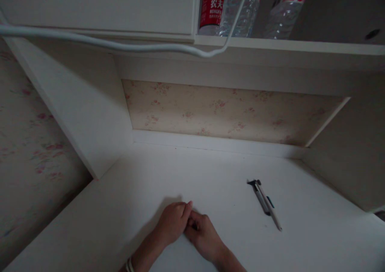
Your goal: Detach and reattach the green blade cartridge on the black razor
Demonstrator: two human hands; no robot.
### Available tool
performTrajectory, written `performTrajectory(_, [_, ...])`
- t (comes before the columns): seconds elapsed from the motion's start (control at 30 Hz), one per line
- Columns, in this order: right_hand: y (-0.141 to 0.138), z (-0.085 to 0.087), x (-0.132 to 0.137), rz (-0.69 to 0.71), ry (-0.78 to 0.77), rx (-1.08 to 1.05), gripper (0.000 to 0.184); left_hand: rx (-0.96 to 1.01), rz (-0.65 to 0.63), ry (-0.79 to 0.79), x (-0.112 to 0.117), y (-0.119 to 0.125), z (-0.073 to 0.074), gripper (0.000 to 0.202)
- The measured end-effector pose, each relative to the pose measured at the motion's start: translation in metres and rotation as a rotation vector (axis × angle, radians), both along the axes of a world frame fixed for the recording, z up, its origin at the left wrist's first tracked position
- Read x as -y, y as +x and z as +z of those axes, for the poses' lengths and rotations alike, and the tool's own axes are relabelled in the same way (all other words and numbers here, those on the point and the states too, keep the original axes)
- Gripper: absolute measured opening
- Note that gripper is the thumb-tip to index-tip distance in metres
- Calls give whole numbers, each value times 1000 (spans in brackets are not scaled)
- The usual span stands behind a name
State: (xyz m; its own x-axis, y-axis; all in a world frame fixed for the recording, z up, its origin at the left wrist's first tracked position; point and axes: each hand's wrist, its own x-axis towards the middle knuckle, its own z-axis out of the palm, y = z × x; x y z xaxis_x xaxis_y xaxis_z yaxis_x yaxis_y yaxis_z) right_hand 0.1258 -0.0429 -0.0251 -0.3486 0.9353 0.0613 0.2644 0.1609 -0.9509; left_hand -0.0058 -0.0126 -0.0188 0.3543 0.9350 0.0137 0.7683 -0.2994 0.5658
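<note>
My left hand [173, 222] and my right hand [203, 234] rest together on the white desk [150, 184] near its front edge. Their fingers are curled and touch each other. Something small and dark shows between them, too small to name. A light band circles my left wrist. Two pens [264, 202] lie side by side on the desk to the right of my hands, apart from them.
White side panels close the desk in on the left and right, with floral wallpaper [216, 111] at the back. A shelf above holds plastic water bottles [237, 7]. A white cable [120, 45] hangs across under the shelf.
</note>
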Motion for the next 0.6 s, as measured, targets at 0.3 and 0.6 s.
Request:
performTrajectory(0.3, [0, 1, 0, 0, -11, -22, 18, -1, -7, 18, 0, 0, -1, 64])
performTrajectory(0.6, [1, 0, -1, -3, 4, 22, 17, 22, -1, 17, 0, -1, 0, 64])
